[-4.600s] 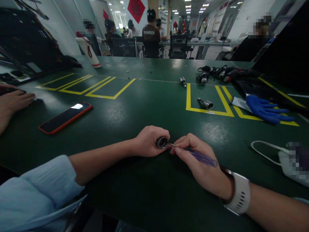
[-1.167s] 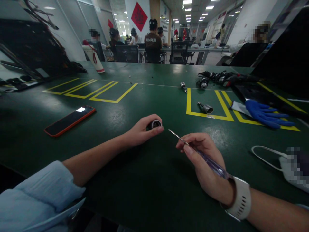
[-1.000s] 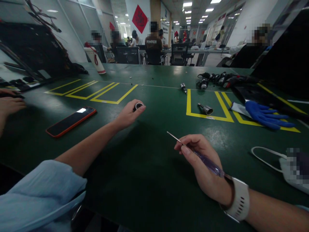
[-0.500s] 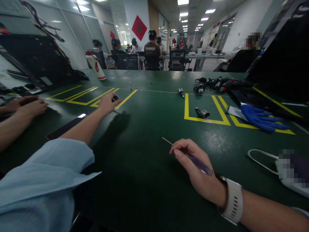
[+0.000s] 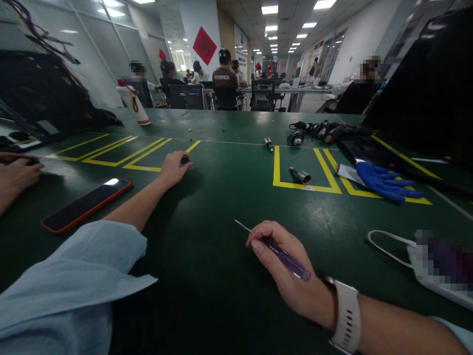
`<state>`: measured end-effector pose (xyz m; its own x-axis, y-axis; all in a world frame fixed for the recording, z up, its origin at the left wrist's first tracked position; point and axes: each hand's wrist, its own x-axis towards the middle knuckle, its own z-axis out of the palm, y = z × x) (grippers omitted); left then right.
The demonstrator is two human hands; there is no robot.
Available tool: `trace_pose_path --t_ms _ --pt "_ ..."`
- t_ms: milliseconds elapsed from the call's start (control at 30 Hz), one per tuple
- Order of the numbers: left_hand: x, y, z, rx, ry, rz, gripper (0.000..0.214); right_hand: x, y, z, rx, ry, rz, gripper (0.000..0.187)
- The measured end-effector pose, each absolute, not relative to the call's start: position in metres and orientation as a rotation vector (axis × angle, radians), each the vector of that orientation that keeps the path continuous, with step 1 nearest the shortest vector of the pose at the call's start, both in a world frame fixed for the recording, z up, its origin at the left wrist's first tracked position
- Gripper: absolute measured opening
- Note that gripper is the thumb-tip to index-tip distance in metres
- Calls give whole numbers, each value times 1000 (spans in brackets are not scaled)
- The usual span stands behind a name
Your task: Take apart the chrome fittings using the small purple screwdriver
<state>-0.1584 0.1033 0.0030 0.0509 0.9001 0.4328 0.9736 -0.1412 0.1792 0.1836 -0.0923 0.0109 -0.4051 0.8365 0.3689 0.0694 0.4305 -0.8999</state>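
The left arm (image 5: 138, 202) is partly covered by a loose, light-blue sleeve (image 5: 77, 281). A watch (image 5: 327, 280) is secured to the right wrist (image 5: 324, 310) by an off-white strap (image 5: 343, 313), perforated with oblong holes.

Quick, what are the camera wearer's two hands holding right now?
Left hand: closed on a small dark round part.
Right hand: closed on a purple-handled screwdriver.
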Motion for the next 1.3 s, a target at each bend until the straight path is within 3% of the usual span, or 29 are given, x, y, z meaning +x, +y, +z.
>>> trace_pose_path --t_ms 467,800,1067,1300 --pt "-144 105 -3 -2374 -1804 -546 23 183 -94 12 -787 -1813 1054 10" --pt "-139 99 -3 -2259 -1784 -637 55 184 -94 11 -796 -1814 1057 10" --pt "-141 99 -4 -2139 -1752 -754 45 182 -94 10 -784 -1826 1013 11" --pt "-87 71 3 -1995 -1355 -1104 35 181 -103 8 -594 -1960 803 15"
